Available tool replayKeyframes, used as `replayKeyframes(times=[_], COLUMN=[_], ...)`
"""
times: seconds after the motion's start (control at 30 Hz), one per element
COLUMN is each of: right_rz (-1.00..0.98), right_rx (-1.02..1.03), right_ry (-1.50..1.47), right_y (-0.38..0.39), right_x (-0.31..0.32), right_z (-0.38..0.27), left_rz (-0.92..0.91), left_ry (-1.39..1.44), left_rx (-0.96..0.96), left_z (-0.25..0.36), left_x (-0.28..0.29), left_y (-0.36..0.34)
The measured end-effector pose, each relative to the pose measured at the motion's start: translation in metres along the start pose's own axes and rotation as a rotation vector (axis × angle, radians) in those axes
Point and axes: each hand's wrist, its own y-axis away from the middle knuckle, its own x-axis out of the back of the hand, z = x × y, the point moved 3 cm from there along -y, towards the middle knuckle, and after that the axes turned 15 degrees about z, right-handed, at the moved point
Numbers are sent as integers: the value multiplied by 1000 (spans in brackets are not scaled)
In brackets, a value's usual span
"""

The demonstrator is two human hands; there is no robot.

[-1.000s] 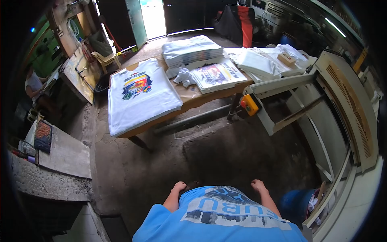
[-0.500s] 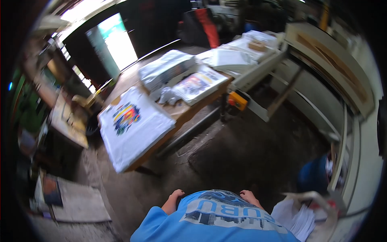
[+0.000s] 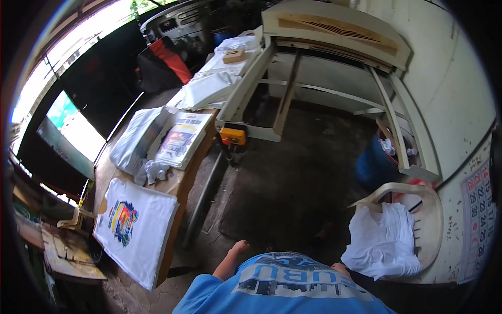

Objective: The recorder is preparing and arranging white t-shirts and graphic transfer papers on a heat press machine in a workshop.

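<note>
White cloth [image 3: 380, 240] lies beside my right grip [image 3: 341, 268]. I can't tell if it or my left grip [image 3: 240, 246] is spread.

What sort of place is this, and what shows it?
Probably a shirt-printing workshop: a printed white shirt on the table, white cloth heaped on a chair, and a large framed machine.

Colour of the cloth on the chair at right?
The cloth is white, no print visible; it shows best in the head view.
</note>
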Motion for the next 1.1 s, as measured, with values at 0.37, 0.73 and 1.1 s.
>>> replayKeyframes(times=[0.37, 0.73, 1.1], right_rz=[-29, 106, 14], right_rx=[-62, 50, 191], right_ry=[-17, 7, 157], right_y=[37, -72, -95], right_x=[54, 116, 117], right_z=[-17, -32, -82], left_rz=[-135, -88, -43], left_ry=[-112, -33, 105], left_rx=[-134, 11, 65], left_z=[40, 66, 44], left_x=[-35, -45, -44], left_y=[-22, -23, -4])
